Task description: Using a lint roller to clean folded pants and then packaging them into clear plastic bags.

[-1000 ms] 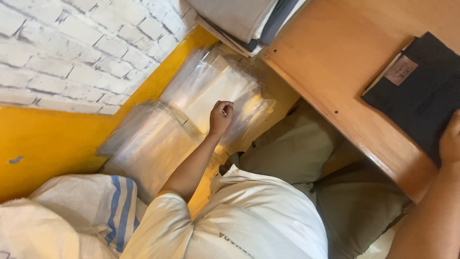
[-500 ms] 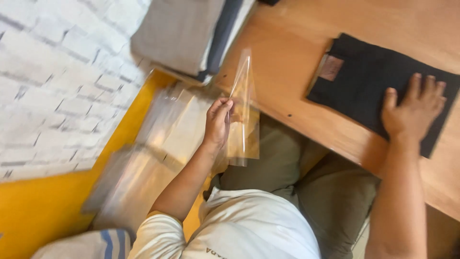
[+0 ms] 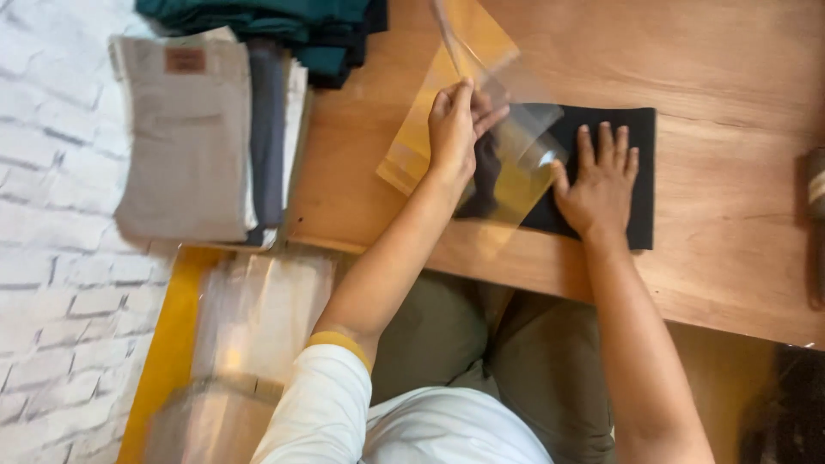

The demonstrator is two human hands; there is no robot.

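Note:
My left hand (image 3: pixel 455 129) grips a clear plastic bag (image 3: pixel 468 86) and holds it over the wooden table (image 3: pixel 730 69), its lower part covering the left end of a folded black garment (image 3: pixel 636 180). My right hand (image 3: pixel 599 182) lies flat on that black garment, fingers spread, pressing it against the table near the front edge. The bag is see-through, with the garment and the table showing through it.
A stack of folded trousers, beige (image 3: pixel 185 137) on top with dark ones beside, lies at the table's left end. Folded dark green clothes (image 3: pixel 284 26) sit behind it. A pile of clear plastic bags (image 3: pixel 258 318) rests on a yellow surface (image 3: pixel 159 344) beside my lap.
My left hand lifted one clear bag off the pile beside me and carried it up over the table onto the black garment. My right hand stayed on the garment.

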